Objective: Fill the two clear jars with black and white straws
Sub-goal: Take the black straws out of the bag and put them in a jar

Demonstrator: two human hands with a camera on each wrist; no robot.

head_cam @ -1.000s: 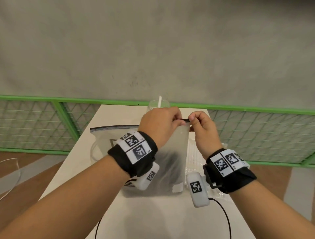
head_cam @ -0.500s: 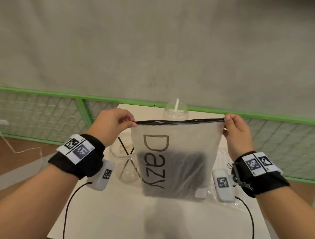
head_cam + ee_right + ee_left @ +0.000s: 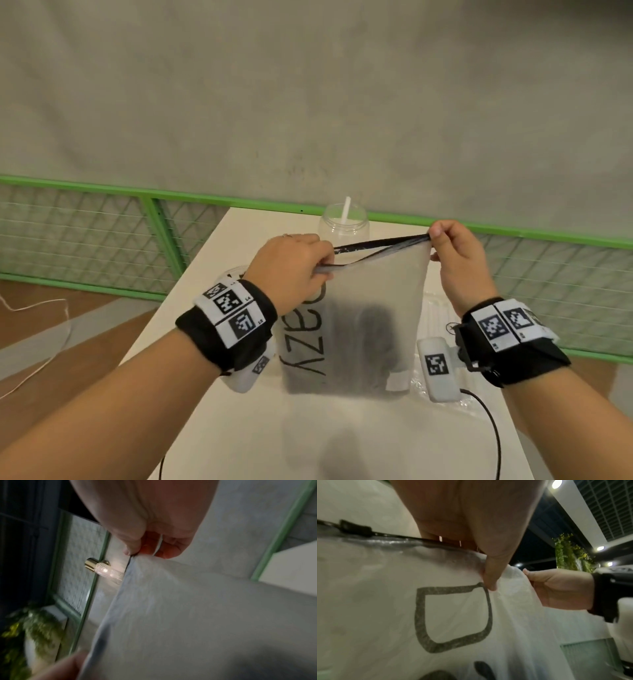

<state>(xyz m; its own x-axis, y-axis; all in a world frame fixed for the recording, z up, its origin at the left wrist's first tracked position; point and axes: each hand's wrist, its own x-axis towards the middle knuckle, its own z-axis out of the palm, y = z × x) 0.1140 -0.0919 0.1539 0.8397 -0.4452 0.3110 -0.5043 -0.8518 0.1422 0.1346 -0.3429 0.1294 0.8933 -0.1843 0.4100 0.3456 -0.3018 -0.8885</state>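
Note:
I hold a frosted zip bag (image 3: 376, 291) lettered "Dazy" upright over the table; a dark mass of black straws (image 3: 363, 342) shows through its lower half. My left hand (image 3: 322, 269) pinches the near lip of the bag's mouth and holds it lower than the far lip. My right hand (image 3: 432, 241) pinches the top right corner. The two black zip strips (image 3: 376, 245) stand apart. Behind the bag a clear jar (image 3: 344, 228) holds one white straw (image 3: 346, 209). A second jar (image 3: 234, 274) is mostly hidden behind my left wrist. The left wrist view shows my left thumb (image 3: 489, 580) on the bag (image 3: 453, 615).
The white table (image 3: 239, 428) is narrow, and its far edge runs along a green mesh fence (image 3: 102, 240) with a grey wall behind. A clear packet of white straws (image 3: 433, 308) lies under the bag's right side. Wrist-camera cables trail over the near table edge.
My left hand slid right from the bag's left corner toward the middle of the top edge. It pulled the near lip down, and the mouth has parted. The right hand kept its corner.

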